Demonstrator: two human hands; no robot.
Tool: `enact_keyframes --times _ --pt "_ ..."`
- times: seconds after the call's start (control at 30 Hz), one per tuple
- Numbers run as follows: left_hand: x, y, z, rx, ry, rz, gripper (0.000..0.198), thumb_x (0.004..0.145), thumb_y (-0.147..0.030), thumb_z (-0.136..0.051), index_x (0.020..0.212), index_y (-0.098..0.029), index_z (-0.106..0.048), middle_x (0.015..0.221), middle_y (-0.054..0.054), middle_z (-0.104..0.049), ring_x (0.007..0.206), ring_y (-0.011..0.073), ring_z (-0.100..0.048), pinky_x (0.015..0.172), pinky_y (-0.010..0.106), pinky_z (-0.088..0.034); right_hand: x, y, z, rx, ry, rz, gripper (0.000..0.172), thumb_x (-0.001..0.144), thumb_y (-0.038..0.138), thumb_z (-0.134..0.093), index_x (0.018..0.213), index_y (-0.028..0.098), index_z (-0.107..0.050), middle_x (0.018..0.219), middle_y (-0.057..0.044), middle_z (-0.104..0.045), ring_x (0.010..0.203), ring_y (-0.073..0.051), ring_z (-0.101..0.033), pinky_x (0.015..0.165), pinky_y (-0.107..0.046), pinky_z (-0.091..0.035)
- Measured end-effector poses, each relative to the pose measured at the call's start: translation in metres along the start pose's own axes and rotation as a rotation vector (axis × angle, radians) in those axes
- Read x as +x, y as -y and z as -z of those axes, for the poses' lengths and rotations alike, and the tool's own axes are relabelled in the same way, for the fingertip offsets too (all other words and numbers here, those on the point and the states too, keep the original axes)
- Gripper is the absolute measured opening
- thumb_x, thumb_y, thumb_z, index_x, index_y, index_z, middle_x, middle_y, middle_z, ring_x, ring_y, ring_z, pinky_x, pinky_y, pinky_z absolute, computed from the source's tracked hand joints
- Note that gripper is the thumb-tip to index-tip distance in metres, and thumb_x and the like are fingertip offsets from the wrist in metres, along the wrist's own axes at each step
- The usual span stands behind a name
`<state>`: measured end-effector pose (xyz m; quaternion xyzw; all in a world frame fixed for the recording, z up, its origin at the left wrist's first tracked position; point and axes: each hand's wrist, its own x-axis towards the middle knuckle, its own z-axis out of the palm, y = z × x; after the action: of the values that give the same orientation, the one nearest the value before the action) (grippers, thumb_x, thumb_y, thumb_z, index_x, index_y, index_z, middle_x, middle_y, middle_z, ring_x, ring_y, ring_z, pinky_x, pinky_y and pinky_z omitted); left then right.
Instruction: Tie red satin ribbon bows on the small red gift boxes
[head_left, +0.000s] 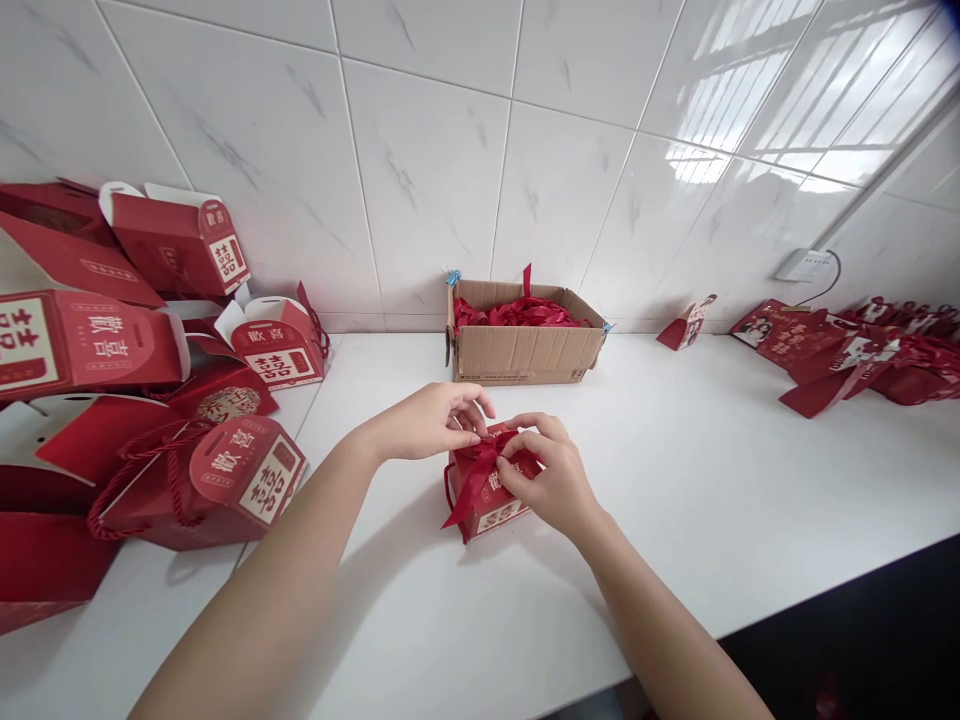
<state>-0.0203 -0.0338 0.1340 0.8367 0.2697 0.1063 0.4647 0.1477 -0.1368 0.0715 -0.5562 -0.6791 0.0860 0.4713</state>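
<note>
A small red gift box (491, 510) with pale printed panels sits upright on the white counter in front of me. Across its top lies a shiny red ribbon (474, 488) tied in a bow, one tail hanging down the front left side. My left hand (435, 420) reaches in from the left, its thumb and curled fingers closed at the left part of the bow. From the right, my right hand (551, 475) pinches the ribbon near the knot between thumb and fingers. Parts of the bow are hidden behind the fingers.
Behind the gift box, a cardboard box (525, 352) holds loose red ribbons. Several red gift boxes (217, 480) are piled at left. Along the right wall are a small red card stand (686, 325), red packages (915, 365) and a white socket (806, 265) with a cable.
</note>
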Motion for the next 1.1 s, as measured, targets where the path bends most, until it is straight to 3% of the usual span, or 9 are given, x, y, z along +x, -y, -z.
enact_keyframes --times 0.13,0.23,0.33,0.6,0.9,1.1 --pt "0.001 -0.002 0.000 0.042 -0.020 -0.027 0.024 0.074 -0.026 -0.057 0.098 -0.021 -0.057 0.101 0.005 -0.066 0.086 0.0188 -0.062 0.069 0.030 -0.049 0.002 -0.002 0.006 0.132 0.056 -0.056 0.005 0.076 0.019 -0.058 0.080 0.022 -0.056 0.100 -0.006 -0.063 0.096 -0.020 -0.057 0.084 -0.037 -0.047" --pt "0.001 -0.003 -0.001 0.041 -0.021 -0.006 0.024 0.073 -0.027 -0.058 0.097 -0.021 -0.057 0.099 0.005 -0.067 0.083 0.0188 -0.062 0.066 0.029 -0.048 0.005 -0.010 0.010 0.146 0.052 -0.231 0.015 0.080 0.030 -0.056 0.093 0.022 -0.057 0.099 -0.006 -0.064 0.088 -0.020 -0.060 0.078 -0.036 -0.048" --pt "0.000 -0.005 -0.002 0.036 -0.020 0.016 0.026 0.073 -0.028 -0.058 0.097 -0.020 -0.057 0.096 0.006 -0.068 0.083 0.0200 -0.062 0.065 0.029 -0.048 0.007 -0.018 0.012 0.121 0.057 -0.320 0.019 0.077 0.038 -0.060 0.086 0.021 -0.061 0.094 -0.006 -0.065 0.081 -0.019 -0.060 0.070 -0.035 -0.049" --pt "0.000 -0.008 -0.003 0.095 -0.025 -0.015 0.024 0.075 -0.026 -0.056 0.099 -0.022 -0.057 0.096 0.004 -0.066 0.087 0.0198 -0.061 0.069 0.031 -0.048 0.011 -0.020 0.021 0.214 0.084 -0.304 0.011 0.078 0.031 -0.059 0.076 0.021 -0.060 0.077 -0.002 -0.067 0.072 -0.017 -0.061 0.069 -0.033 -0.047" --pt "-0.001 -0.006 0.000 0.153 -0.047 0.014 0.024 0.077 -0.030 -0.055 0.100 -0.024 -0.059 0.092 0.004 -0.065 0.082 0.0188 -0.060 0.069 0.031 -0.048 0.013 -0.022 0.040 0.195 0.125 -0.274 0.008 0.077 0.029 -0.062 0.074 0.021 -0.064 0.076 -0.002 -0.068 0.073 -0.018 -0.061 0.074 -0.036 -0.048" --pt "0.000 0.000 0.003 0.161 -0.038 0.052 0.027 0.075 -0.029 -0.056 0.102 -0.024 -0.057 0.095 0.003 -0.066 0.075 0.0166 -0.058 0.061 0.027 -0.046 0.012 -0.023 0.052 0.154 0.192 -0.263 0.010 0.078 0.029 -0.061 0.076 0.021 -0.065 0.077 -0.003 -0.068 0.072 -0.017 -0.060 0.071 -0.034 -0.048"
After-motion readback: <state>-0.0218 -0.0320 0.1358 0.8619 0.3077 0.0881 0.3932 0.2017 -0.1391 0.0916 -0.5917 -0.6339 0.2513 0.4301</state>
